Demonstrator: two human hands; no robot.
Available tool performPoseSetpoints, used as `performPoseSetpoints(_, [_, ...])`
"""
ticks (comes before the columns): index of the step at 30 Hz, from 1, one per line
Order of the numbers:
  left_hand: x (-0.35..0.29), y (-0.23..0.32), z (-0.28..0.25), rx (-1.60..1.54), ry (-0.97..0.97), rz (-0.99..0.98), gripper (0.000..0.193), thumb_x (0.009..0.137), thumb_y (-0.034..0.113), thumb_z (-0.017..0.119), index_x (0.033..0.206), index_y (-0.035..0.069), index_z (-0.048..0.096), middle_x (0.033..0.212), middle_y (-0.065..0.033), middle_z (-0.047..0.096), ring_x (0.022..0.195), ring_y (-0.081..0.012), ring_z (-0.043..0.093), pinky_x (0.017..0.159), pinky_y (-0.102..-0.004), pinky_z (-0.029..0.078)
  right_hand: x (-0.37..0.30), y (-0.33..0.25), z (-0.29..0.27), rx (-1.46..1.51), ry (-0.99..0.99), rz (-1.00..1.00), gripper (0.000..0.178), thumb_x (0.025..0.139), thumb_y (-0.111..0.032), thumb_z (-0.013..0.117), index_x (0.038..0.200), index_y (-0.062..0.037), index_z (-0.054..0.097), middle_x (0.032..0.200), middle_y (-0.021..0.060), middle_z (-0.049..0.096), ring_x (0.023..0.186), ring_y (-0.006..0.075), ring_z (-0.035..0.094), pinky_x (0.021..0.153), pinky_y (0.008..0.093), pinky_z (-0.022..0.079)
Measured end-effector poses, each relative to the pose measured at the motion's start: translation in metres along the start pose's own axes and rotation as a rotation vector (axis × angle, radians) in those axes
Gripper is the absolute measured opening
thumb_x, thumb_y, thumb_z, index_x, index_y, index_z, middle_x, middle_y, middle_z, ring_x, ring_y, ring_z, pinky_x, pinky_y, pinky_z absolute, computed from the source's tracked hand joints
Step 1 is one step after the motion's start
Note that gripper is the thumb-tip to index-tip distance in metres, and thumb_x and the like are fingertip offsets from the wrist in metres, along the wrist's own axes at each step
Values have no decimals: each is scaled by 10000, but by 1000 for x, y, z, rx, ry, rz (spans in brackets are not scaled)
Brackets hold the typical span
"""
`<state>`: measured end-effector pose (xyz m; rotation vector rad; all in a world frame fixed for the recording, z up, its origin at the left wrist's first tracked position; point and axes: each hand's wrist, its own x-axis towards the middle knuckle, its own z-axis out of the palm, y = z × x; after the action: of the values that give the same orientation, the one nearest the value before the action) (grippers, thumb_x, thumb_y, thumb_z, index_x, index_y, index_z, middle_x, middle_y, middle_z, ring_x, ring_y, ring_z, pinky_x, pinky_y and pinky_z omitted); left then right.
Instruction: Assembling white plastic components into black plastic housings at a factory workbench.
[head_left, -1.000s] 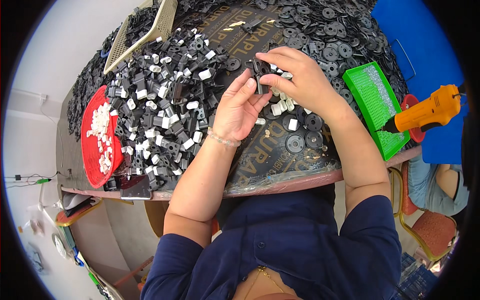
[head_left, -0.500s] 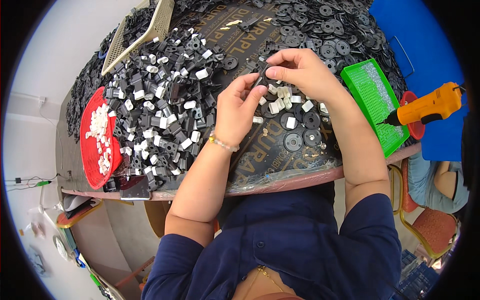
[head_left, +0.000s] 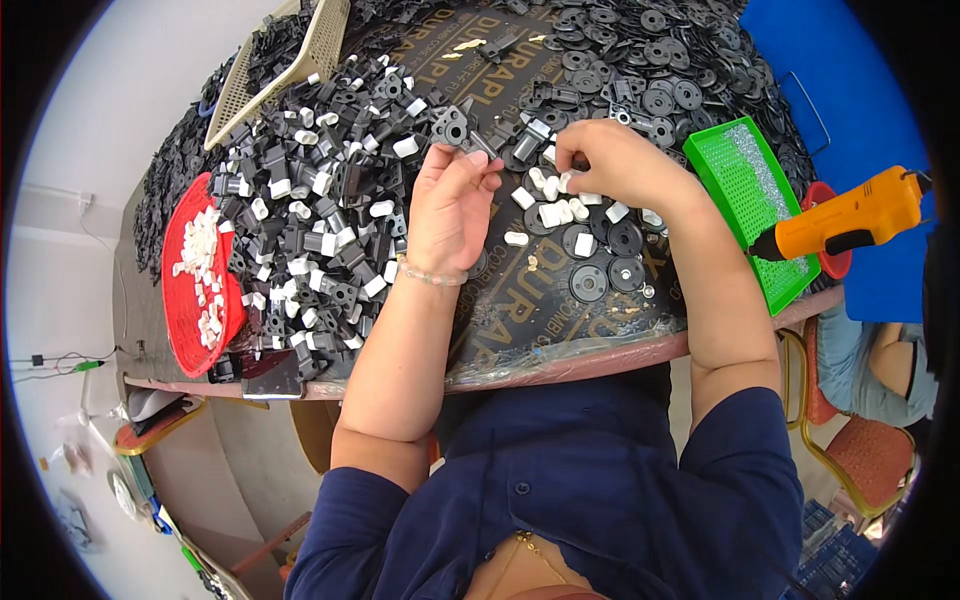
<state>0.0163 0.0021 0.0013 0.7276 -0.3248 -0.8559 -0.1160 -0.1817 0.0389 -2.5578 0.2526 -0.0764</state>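
Black plastic part [head_left: 444, 126] is pinched in left hand [head_left: 448, 212], over table [head_left: 515, 300], beside heap of capped black pieces [head_left: 325, 215]. Right hand [head_left: 622, 168], fingertips narrowed, is set among loose white caps [head_left: 551, 215]; whether one is gripped cannot be told. Cap best taken by sides, part held steady.
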Motion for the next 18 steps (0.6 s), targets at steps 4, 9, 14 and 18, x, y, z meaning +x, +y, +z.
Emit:
performPoseSetpoints(4, [-4, 4, 12, 3, 22, -34, 454, 865, 7, 651, 1271, 71, 458, 1072, -45, 652, 927, -164, 619, 788, -280, 467, 4, -6, 7, 401, 182, 61, 153, 817, -67, 702, 942, -5, 642, 824, 51, 671, 762, 143, 656, 695, 281, 515])
performPoseSetpoints(9, [-1, -1, 2, 149, 61, 99, 546, 867, 24, 696, 1334, 68, 417, 1101, -60, 648, 962, -140, 619, 782, -274, 476, 6, -39, 19, 990, 219, 81, 163, 875, -57, 670, 1018, 6, 624, 876, 56, 670, 800, 110, 650, 721, 238, 520])
performPoseSetpoints(14, [-2, -5, 7, 218, 78, 204, 597, 845, 8, 731, 1350, 58, 416, 1136, -42, 639, 958, -120, 616, 767, -261, 479, 13, -24, 32, 955, 305, 80, 235, 870, -51, 689, 1087, 15, 629, 900, 76, 683, 811, 134, 675, 705, 244, 537])
performPoseSetpoints(18, [-3, -5, 8, 255, 67, 223, 448, 904, -10, 651, 1301, 97, 475, 1094, -54, 667, 955, -142, 645, 773, -260, 496, 11, -32, 27, 1143, 323, 70, 217, 878, -51, 704, 1068, 24, 633, 899, 87, 689, 795, 156, 694, 686, 259, 556])
